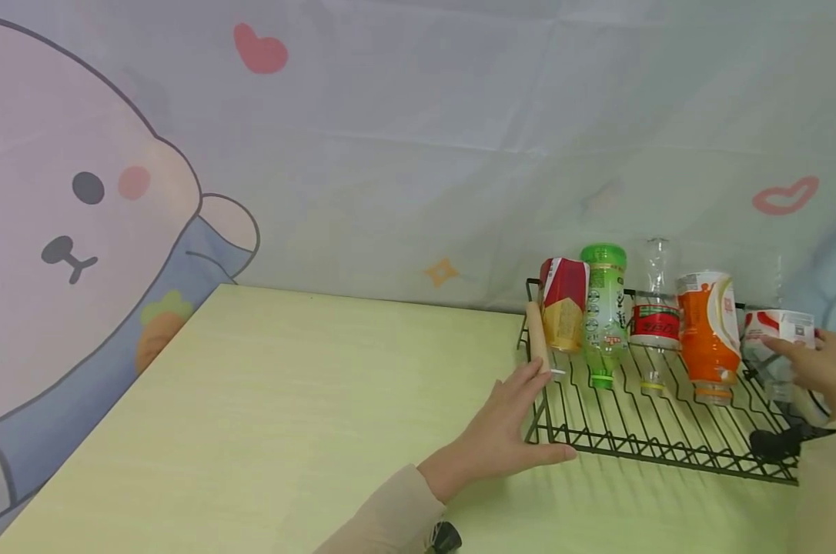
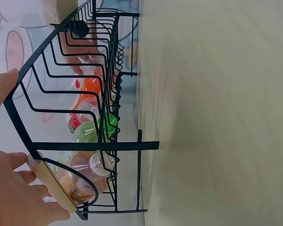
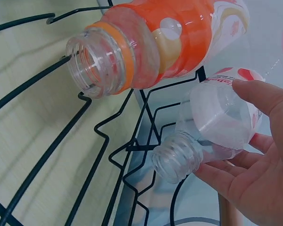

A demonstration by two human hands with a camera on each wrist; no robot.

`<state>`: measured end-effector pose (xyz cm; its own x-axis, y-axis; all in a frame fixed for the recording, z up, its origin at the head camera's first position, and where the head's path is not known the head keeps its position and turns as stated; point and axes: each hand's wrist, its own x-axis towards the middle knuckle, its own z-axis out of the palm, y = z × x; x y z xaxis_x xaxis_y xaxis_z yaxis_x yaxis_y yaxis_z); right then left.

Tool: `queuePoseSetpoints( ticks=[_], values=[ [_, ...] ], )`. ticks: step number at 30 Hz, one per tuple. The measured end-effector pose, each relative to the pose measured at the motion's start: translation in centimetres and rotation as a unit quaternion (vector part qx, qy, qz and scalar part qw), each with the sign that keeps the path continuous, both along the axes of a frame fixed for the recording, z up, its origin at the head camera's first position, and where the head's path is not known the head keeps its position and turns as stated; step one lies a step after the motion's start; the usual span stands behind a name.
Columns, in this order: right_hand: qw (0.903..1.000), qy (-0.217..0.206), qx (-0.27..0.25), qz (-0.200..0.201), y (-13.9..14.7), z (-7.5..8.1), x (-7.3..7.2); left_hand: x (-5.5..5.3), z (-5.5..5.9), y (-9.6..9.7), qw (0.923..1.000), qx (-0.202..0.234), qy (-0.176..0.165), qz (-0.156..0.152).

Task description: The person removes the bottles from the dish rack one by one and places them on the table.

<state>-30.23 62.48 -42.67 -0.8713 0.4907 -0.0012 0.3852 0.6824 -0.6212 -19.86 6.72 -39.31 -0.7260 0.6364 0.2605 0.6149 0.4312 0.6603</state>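
My left hand [image 1: 501, 427] is at the near left corner of a black wire rack [image 1: 674, 462]. Its fingers are extended onto the rack's pale wooden handle [image 2: 52, 183], and the thumb stretches along the front rail. My right hand [image 1: 823, 369] holds a clear plastic bottle [image 3: 217, 113] with a red and white label at the rack's right end, thumb on the label and fingers beneath. Its open, capless neck points down toward the wires. Beside it lies an orange-labelled bottle [image 3: 184, 42], leaning neck-down on the rack.
Further left on the rack lean a clear bottle [image 1: 657, 327] with a red label, a green bottle [image 1: 603, 308] and a red and yellow labelled bottle [image 1: 563, 315]. The rack stands on a pale wooden table [image 1: 252, 431], against a printed cloth backdrop [image 1: 390, 154].
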Motion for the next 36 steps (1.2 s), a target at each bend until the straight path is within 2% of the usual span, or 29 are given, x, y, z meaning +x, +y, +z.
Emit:
queuePoseSetpoints(
  ticks=[3, 7, 11, 17, 21, 23, 25, 28, 30, 33, 36],
  values=[
    [0.9997, 0.013, 0.009, -0.019, 0.8, 0.1, -0.6, -0.1, 0.2, 0.0, 0.9999, -0.01, 0.003, 0.0],
    [0.9984, 0.045, 0.024, -0.024, 1.6, 1.2, -1.3, -0.3, 0.9, -0.3, 0.9998, -0.018, 0.01, -0.001],
    [0.997, 0.071, 0.008, -0.029, -0.1, 4.2, -0.8, -0.5, 2.3, -1.2, 0.9995, -0.019, 0.025, 0.002],
    [0.9941, 0.1, 0.02, -0.037, -5.0, 9.8, 0.9, -1.1, 4.4, -3.1, 0.9971, -0.042, 0.062, 0.015],
    [0.9907, 0.126, 0.041, -0.03, -5.7, 11.3, 0.4, -1.5, 5.6, -4.6, 0.9924, -0.07, 0.097, 0.03],
    [0.9885, 0.13, 0.073, -0.027, -6.5, 11.9, 0.4, -1.7, 6.2, -5.3, 0.99, -0.078, 0.112, 0.037],
    [0.9883, 0.132, 0.076, -0.008, -8.8, 13.5, 1.5, -1.9, 6.7, -6.1, 0.9873, -0.085, 0.127, 0.044],
    [0.9867, 0.133, 0.088, 0.031, -13.9, 16.6, 4.0, -2.2, 7.3, -7.1, 0.9827, -0.097, 0.148, 0.056],
    [0.9851, 0.138, 0.077, 0.068, -17.3, 18.4, 5.8, -2.2, 7.7, -7.7, 0.9779, -0.109, 0.167, 0.062],
    [0.9824, 0.13, 0.096, 0.095, -20.5, 19.8, 7.2, -2.2, 8.4, -8.5, 0.9709, -0.123, 0.194, 0.068],
    [0.9795, 0.119, 0.11, 0.119, -22.2, 20.6, 7.7, -2.1, 9.1, -9.0, 0.9653, -0.128, 0.216, 0.071]
  ],
)
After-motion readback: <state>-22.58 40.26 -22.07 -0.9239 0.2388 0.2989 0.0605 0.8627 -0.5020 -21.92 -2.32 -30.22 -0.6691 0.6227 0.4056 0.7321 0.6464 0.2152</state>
